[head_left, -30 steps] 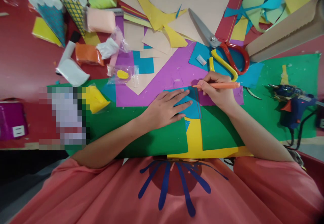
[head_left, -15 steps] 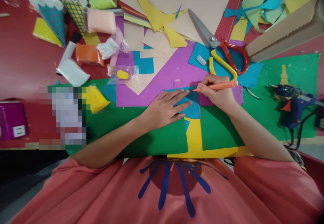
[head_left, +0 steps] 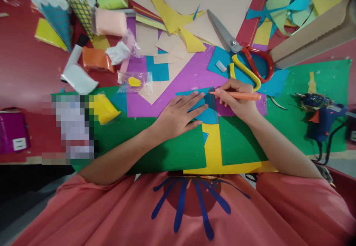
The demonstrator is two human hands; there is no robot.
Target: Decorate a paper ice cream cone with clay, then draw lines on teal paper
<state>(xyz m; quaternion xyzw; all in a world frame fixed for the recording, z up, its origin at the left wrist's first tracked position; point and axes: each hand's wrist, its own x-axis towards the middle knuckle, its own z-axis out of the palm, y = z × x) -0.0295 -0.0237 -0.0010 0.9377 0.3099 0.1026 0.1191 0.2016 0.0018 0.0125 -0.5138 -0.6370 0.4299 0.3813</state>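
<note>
My left hand [head_left: 178,114] lies flat with fingers stretched out on a small blue paper piece [head_left: 209,108], pressing it onto the purple sheet [head_left: 191,81] and green sheet [head_left: 167,146]. My right hand [head_left: 239,101] is closed around an orange pen [head_left: 239,95], whose tip touches the blue piece near its upper right edge, where several drawn lines show. A yellow paper strip [head_left: 213,146] lies just below the blue piece.
Red and yellow scissors [head_left: 247,60] lie just beyond my right hand. A blue glue gun [head_left: 319,114] rests at the right on green paper. Clay packets [head_left: 97,58], paper cones [head_left: 59,16] and cut scraps crowd the far side. A cardboard roll [head_left: 311,38] lies upper right.
The blue piece and my left hand have shifted slightly up and away from me. The pen tip has moved a little along the blue piece's right edge.
</note>
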